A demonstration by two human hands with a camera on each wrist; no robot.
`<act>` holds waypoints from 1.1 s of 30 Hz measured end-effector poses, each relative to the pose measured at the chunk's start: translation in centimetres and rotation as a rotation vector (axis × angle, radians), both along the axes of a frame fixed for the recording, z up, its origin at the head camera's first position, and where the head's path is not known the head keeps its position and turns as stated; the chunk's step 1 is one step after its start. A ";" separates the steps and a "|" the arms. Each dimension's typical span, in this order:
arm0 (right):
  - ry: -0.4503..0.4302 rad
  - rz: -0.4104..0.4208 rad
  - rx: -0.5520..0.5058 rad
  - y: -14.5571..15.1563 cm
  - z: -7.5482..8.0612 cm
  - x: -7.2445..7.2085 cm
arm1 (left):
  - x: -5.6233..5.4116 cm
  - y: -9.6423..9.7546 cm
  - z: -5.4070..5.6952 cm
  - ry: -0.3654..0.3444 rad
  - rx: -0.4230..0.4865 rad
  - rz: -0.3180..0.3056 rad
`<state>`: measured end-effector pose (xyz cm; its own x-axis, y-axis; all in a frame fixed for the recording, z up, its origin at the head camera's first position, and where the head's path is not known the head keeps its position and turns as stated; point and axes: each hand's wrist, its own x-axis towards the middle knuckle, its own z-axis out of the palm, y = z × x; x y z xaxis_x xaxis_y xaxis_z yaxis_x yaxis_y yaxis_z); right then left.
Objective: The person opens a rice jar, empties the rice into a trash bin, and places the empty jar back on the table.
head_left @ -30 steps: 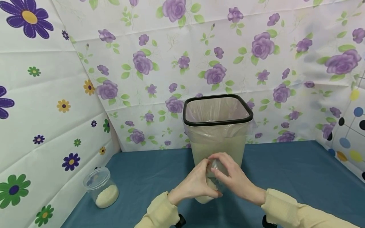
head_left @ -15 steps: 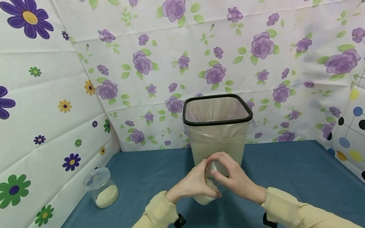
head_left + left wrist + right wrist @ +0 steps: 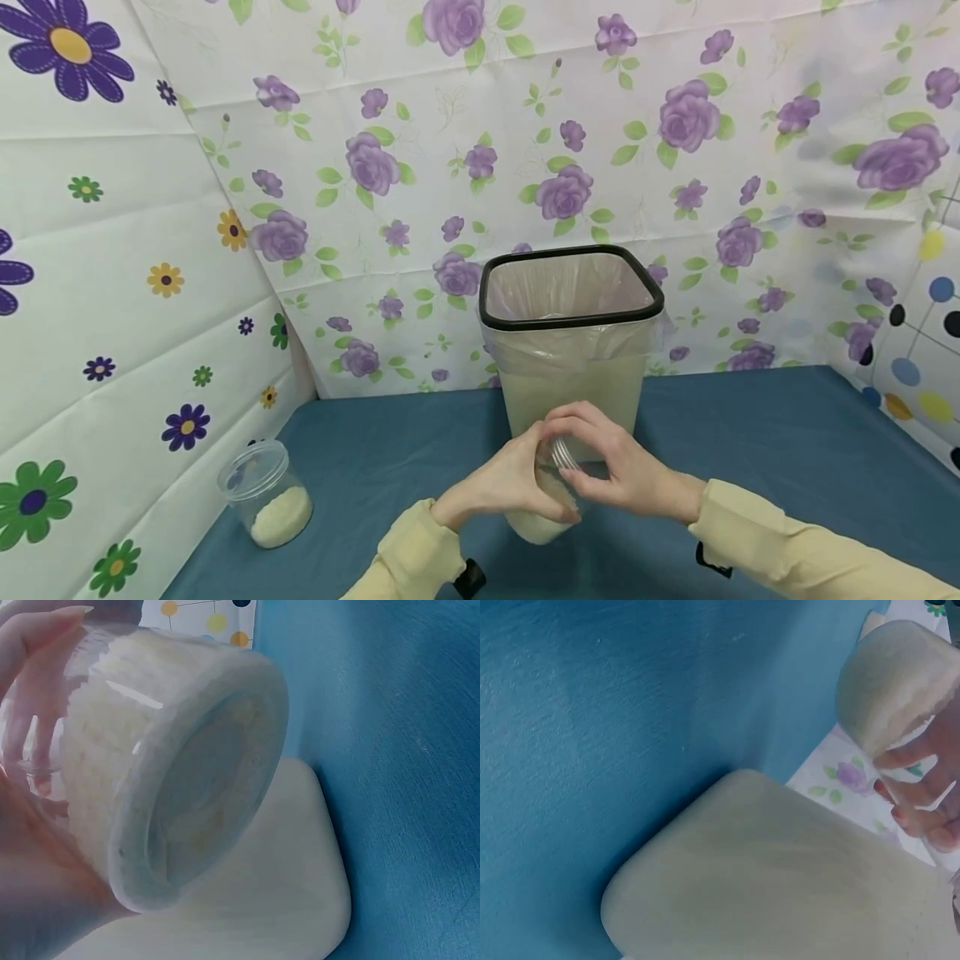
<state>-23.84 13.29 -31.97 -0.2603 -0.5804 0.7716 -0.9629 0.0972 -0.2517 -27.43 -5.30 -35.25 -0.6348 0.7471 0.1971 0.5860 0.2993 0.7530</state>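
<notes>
A clear plastic jar (image 3: 127,742) partly filled with white, rice-like grains is held tilted above the table, in front of the bin. My left hand (image 3: 504,482) grips its side, thumb and fingers curled round the wall. At its mouth, my right hand (image 3: 618,471) holds the clear ridged lid (image 3: 564,457) between thumb and fingers. The lid's far edge is hidden by the fingers. In the left wrist view the jar's round base faces the camera. The right wrist view catches the jar (image 3: 885,686) and the left fingers behind its clear wall.
A waste bin (image 3: 573,387) with a black rim and plastic liner stands right behind both hands. At the left, a second clear lidded jar (image 3: 281,517) with pale grains sits on the blue tablecloth (image 3: 390,467). Patterned sheets (image 3: 420,208) close off the back and sides.
My right fingers have shifted round the lid, and more of its ridged edge shows. The jar's base has moved slightly left and down with my left hand.
</notes>
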 end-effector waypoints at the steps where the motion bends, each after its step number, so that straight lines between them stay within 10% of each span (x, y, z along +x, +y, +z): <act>1: 0.015 0.021 0.002 0.0 0.0 -0.1 | 0.0 0.0 0.0 -0.006 0.006 -0.014; 8: 0.120 0.140 0.052 0.3 -0.8 -1.6 | -0.4 -0.1 -0.3 -0.053 0.036 -0.112; 13: 0.162 0.078 0.113 1.1 -2.3 -2.8 | -0.6 -0.1 -0.3 0.005 0.026 -0.135; 33: 0.080 -0.241 0.133 2.4 -1.4 -2.7 | -0.6 0.7 -0.4 0.020 0.001 0.097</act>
